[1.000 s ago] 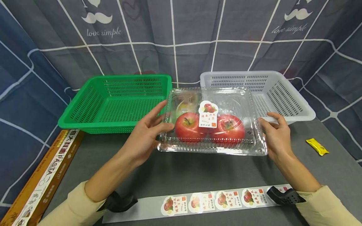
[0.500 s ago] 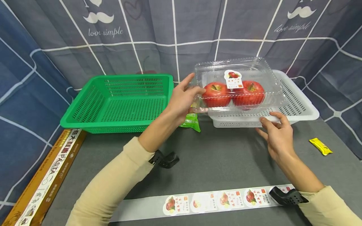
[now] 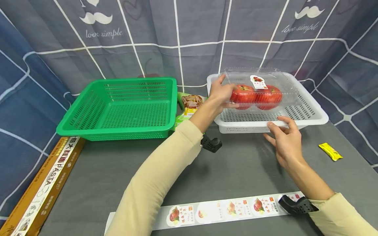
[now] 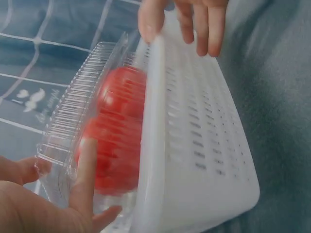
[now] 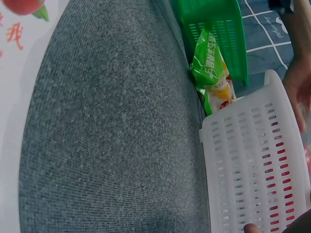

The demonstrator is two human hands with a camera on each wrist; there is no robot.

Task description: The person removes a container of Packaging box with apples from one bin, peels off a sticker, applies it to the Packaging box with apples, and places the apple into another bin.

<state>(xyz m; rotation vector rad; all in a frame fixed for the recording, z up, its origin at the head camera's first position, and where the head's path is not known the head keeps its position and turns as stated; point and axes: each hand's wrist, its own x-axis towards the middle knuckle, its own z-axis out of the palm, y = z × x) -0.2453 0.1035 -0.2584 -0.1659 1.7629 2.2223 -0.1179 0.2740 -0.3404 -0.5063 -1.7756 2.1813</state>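
Note:
A clear plastic clamshell box (image 3: 257, 98) holds two red apples (image 3: 269, 98) and bears a white fruit label (image 3: 259, 82). My left hand (image 3: 220, 93) grips its left side, thumb and fingers on either face. The box lies over the inside of the white basket (image 3: 245, 124), tilted; whether it touches the bottom cannot be told. At the basket's front rim, my right hand (image 3: 287, 142) has its fingers fairly straight, resting on or beside the rim. In the left wrist view, the apples (image 4: 119, 126) show behind the basket wall (image 4: 194, 126).
A green basket (image 3: 115, 133) stands at the left. Green snack packets (image 3: 189, 109) lie between the baskets. A strip of apple labels (image 3: 218, 211) runs along the front. A pasta box (image 3: 56, 177) lies far left, a small yellow packet (image 3: 330, 151) at right.
My left hand has carried the box from the middle, rightward and back, over the white basket. My right hand has let go of the box and stays by the basket rim.

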